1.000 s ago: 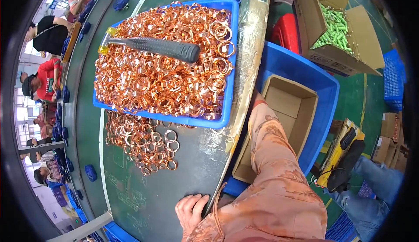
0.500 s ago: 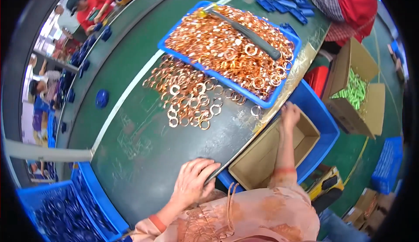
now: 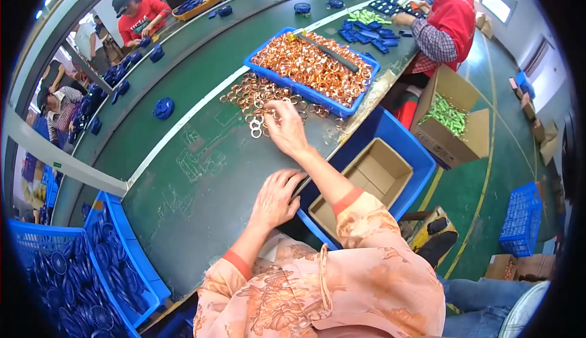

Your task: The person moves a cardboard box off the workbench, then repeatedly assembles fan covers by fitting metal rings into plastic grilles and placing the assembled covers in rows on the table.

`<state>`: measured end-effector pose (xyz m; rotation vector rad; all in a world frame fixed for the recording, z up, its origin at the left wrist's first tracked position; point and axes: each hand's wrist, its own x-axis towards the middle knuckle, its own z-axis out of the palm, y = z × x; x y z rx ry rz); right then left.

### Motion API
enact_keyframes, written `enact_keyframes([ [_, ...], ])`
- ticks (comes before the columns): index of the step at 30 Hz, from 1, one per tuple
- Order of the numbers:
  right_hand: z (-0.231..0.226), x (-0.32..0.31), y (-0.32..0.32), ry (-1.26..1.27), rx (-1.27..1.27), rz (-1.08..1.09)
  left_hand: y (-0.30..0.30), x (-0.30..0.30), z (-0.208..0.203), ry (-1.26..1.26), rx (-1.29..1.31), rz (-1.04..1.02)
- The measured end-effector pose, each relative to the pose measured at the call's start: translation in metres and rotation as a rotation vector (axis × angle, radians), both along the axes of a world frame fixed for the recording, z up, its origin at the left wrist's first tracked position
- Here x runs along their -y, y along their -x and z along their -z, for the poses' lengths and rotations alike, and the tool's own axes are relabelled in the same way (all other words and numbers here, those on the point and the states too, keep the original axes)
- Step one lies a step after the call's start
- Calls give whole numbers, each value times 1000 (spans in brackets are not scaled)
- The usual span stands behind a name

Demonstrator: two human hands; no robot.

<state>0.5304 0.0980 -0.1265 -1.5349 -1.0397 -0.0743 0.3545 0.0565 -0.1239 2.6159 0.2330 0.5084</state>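
Observation:
My right hand (image 3: 287,129) reaches over a loose heap of copper-coloured rings (image 3: 249,88) on the green tabletop. Its fingers are bent but apart, their tips at the near rings, and no ring shows clearly in them. My left hand (image 3: 274,197) is at the near table edge, fingers on top and thumb lower, closed round the dark edge. Behind the heap, a blue tray (image 3: 299,89) brims with more such rings, and a dark-handled tool (image 3: 332,55) lies across them. Below the table edge, an open cardboard box (image 3: 381,173) sits inside a blue bin (image 3: 421,176).
Blue crates (image 3: 131,265) of dark blue round grilles stand at the left. A carton (image 3: 455,143) of green pieces is at the right. Beyond the tray, a co-worker in red (image 3: 455,24) handles parts beside blue pieces (image 3: 369,35). Another blue part (image 3: 163,108) lies farther left.
My right hand has come up out of the cardboard box and across to the ring heap. My left hand stays at the table edge. The view has tilted up.

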Motion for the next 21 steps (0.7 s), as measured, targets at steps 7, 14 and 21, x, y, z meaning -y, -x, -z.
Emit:
enact_keyframes([
  [7,-2,28,24,15,368,259,50,-6,11,29,110,37],
  [14,51,85,-28,357,403,571,131,7,22,128,193,-13],
  [21,49,46,21,294,364,289,188,32,27,142,221,-220],
])
